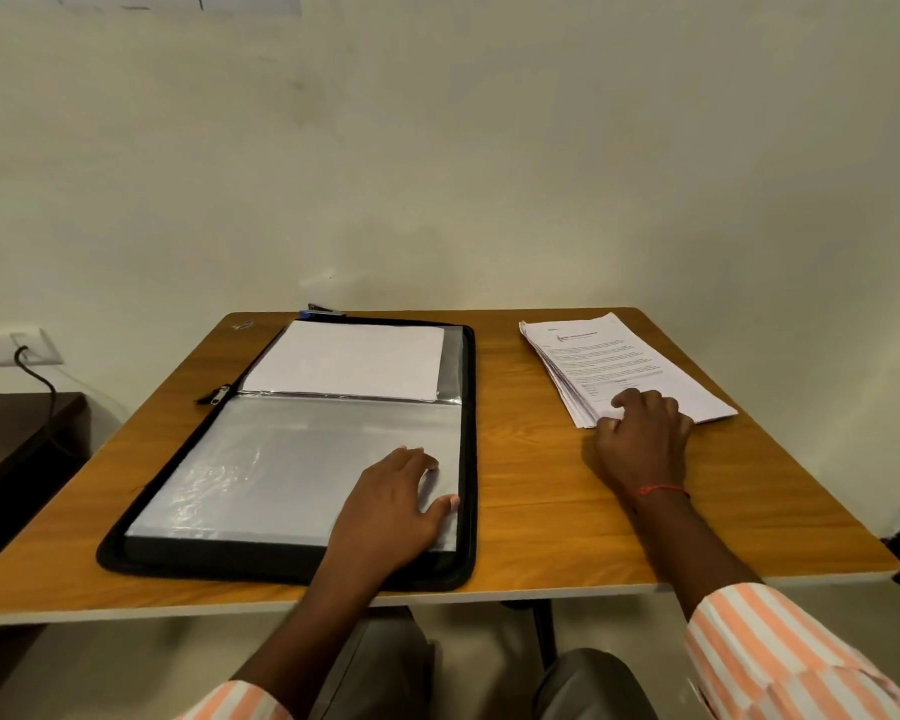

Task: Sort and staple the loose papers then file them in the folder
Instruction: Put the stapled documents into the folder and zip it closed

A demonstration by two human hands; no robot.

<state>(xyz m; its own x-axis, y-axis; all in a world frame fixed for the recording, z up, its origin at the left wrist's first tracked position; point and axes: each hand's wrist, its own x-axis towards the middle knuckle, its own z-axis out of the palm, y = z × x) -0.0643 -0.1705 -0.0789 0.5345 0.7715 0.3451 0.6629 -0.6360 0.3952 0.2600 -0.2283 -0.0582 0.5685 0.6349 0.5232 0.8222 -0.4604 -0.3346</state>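
Observation:
A black zip folder (292, 561) lies open on the left half of the wooden table (536, 491). Its far half holds white sheets (349, 363) under plastic; its near half shows a clear plastic sleeve (261, 470). My left hand (393, 506) rests flat on that sleeve near its right edge, fingers spread. A stack of loose printed papers (609, 356) lies at the table's far right. My right hand (642, 439) sits on the stack's near edge, fingers curled at the corner of the sheets. A blue and black stapler (323, 310) peeks out behind the folder.
The table stands against a plain wall. A wall socket (1, 345) with a black cable is at the left, above a dark low table (17, 433). The folder's zip pull (218, 394) hangs off its left side. My knees show below the table edge.

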